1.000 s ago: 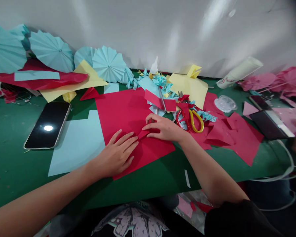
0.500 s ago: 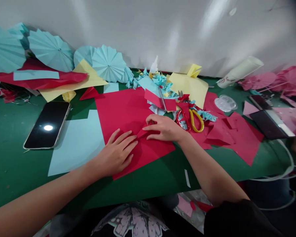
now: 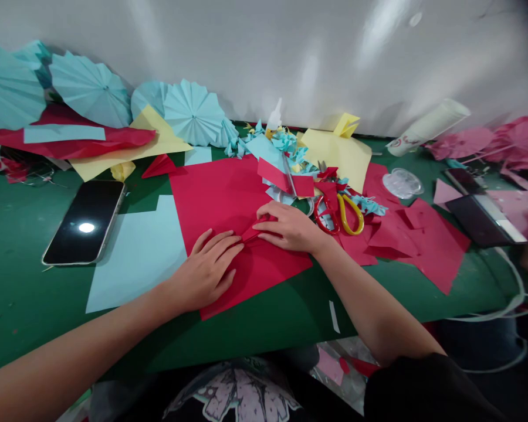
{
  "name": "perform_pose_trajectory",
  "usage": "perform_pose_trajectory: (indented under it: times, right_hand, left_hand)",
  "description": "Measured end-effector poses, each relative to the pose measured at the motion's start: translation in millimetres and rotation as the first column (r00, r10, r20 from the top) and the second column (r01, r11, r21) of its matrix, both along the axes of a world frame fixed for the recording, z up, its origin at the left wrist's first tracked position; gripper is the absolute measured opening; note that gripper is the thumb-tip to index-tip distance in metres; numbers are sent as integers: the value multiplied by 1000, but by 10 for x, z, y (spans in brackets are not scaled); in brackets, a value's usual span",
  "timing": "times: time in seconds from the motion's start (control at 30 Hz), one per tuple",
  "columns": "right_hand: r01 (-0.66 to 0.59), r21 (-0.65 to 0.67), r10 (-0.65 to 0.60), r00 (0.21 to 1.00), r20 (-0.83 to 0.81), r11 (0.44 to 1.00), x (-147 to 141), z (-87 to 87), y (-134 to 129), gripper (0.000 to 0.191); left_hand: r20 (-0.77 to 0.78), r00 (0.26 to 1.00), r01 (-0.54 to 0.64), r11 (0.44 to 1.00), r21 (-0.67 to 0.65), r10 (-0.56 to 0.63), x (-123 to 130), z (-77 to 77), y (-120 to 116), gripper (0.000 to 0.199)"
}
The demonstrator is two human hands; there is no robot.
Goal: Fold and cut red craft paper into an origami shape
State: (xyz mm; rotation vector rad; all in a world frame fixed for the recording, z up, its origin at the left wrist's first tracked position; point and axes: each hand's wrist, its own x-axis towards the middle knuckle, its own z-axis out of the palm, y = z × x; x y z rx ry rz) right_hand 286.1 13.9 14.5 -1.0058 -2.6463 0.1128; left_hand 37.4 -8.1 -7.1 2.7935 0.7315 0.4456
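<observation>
A large red paper sheet lies on the green table, and on it is a small folded piece of red paper. My right hand pinches the right part of this folded piece between thumb and fingers. Lying flat on the sheet, my left hand has its fingers stretched out, with the tips at the folded piece's left end. Part of the folded piece is hidden under my right fingers.
Left are a pale blue sheet and a phone. Scissors with red and yellow handles lie among paper scraps beside my right hand. Pleated blue paper fans lean on the wall. More red paper lies to the right.
My right hand has shifted slightly left along the folded red paper, its fingers closer together. My left fingers have drawn together a little. The other things have stayed put.
</observation>
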Motion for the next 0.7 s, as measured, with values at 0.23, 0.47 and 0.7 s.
perform_pose_trajectory:
  times: [0.23,0.47,0.7]
  right_hand:
    - [84,-128,-107,978,-181,988,-54,-63,9,19]
    - [163,-236,-221,944,-246,958,-121,-115,13,14]
    - [266,-339,-354,906,-231,902,-134,-118,13,16]
  left_hand:
    - [-10,1000,5,1000,4,-5,-5,-8,5,38]
    - [-15,999,-30,999,-12,29,8,-10,-6,40]
    - [-1,998,-66,997,-33,66,16,27,-14,41]
